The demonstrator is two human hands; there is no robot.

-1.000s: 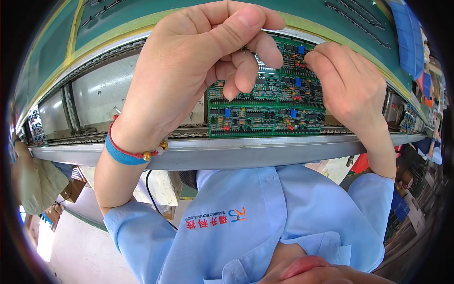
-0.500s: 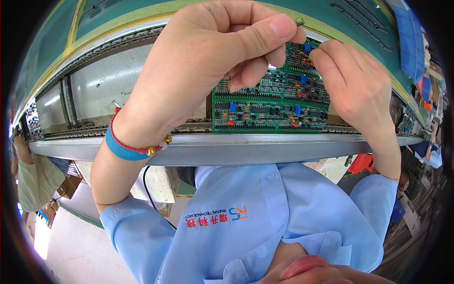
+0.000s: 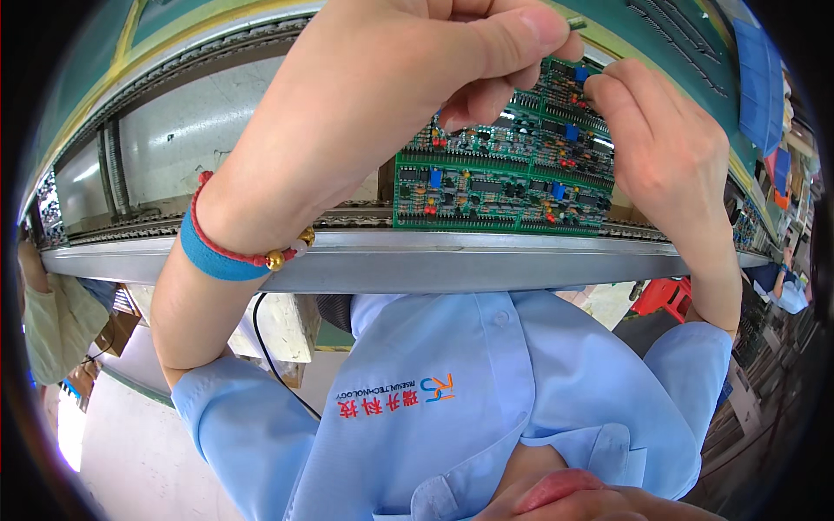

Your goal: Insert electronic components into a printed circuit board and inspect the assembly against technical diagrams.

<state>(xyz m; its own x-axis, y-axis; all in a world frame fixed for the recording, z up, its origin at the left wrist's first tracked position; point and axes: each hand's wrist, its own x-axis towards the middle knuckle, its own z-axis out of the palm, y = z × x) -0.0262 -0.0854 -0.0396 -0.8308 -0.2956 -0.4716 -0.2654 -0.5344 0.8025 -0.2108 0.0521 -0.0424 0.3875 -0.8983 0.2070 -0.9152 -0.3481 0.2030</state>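
Chain (image 3: 356, 215) runs to the left of the green circuit-board panel (image 3: 499, 195), which lies beneath both hands. Left of the panel, a teal wristband (image 3: 217, 254) circles the left wrist; the left hand (image 3: 426, 65) is over the panel's upper left, thumb and finger pinched together on a small green component (image 3: 577, 23) that shows just past the far edge. The right hand (image 3: 665, 130) covers part of the panel's right side, fingers curled close; whether they grip anything cannot be told. Well right of the panel is a blue bin (image 3: 757, 87).
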